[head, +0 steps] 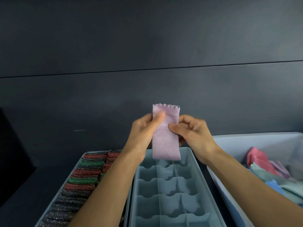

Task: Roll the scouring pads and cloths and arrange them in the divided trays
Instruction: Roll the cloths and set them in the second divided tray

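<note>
Broadly, the biggest thing on the dark work surface is the pale blue-grey plastic tub [229, 145] at the right, which holds a loose heap of pink, blue and mint cloths [265, 167] not yet rolled. Next come two long grey-blue plastic divided trays side by side: the left tray [59, 193] is packed with rolled red, green and dark glittery scouring pads [82, 179], while the middle tray [148, 185] shows only bare compartments. Above its far end, in the air, hangs the pale pink waffle-textured cloth [165, 140], folded into a tall narrow strip with a zigzag top edge. The left hand [144, 130] pinches its left edge, thumb pressed on the front near the top; the right hand [193, 131] pinches the right edge lower down, its other fingers curled behind. By my reading the pads are finished and the cloth stage is only starting, with this strip folded but not yet rolled. Rolling it probably calls for turning one short end over tightly and keeping the edges aligned, then seating the roll in a compartment.
</note>
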Demonstrator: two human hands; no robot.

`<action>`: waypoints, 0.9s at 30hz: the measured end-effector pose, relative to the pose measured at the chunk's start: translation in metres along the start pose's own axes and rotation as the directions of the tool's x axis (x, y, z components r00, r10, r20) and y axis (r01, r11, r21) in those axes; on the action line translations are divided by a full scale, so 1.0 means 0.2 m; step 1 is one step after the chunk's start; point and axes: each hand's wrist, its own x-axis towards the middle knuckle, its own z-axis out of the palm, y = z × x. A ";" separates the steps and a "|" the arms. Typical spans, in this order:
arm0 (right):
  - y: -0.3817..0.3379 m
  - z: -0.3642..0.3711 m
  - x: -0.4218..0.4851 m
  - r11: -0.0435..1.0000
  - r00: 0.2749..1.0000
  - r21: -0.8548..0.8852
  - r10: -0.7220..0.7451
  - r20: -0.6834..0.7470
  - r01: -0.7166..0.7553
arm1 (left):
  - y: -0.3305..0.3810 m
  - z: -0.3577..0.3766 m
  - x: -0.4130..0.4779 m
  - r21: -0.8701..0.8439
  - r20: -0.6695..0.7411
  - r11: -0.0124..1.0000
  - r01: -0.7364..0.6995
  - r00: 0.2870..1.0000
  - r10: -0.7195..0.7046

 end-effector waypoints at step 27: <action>0.11 -0.07 -0.07 0.992 0.983 -0.082 0.112 0.148 -0.101 | -0.14 -0.07 -0.12 0.117 0.105 0.993 -0.033 0.994 0.020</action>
